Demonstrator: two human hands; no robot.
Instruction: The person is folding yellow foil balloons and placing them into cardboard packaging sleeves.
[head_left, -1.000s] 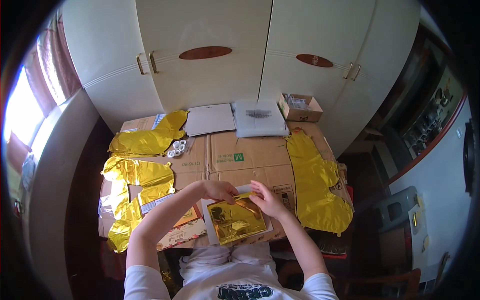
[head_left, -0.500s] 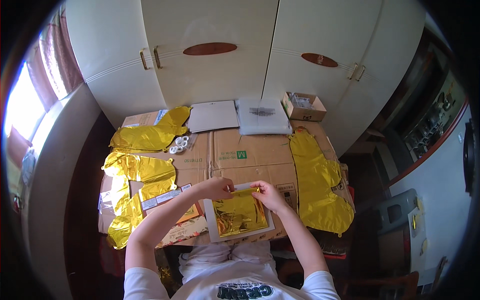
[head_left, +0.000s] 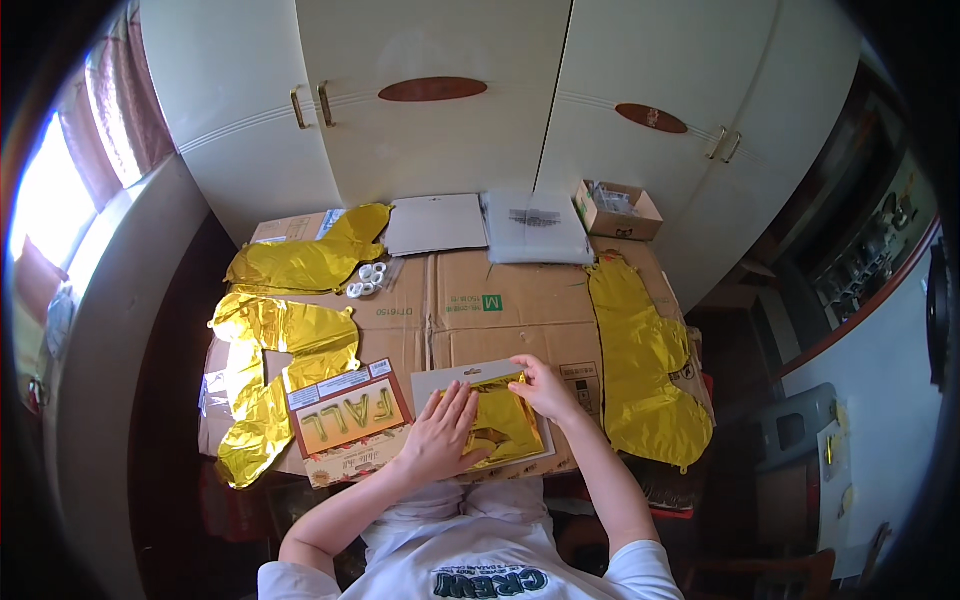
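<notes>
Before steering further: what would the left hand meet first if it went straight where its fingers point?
Skimming over grey card and cardboard, the left hand would probably first meet the translucent plastic stack; depth is unclear.

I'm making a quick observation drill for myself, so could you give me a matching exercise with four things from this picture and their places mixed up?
Things
1. left hand
2. white rings
3. open box
4. clear plastic stack

Places
A. far right corner of the cardboard
B. between the pale card and the open box
C. palm down over the folded gold foil
D. beside the farther left-side foil piece

Pairs: 1-C, 2-D, 3-A, 4-B
</notes>
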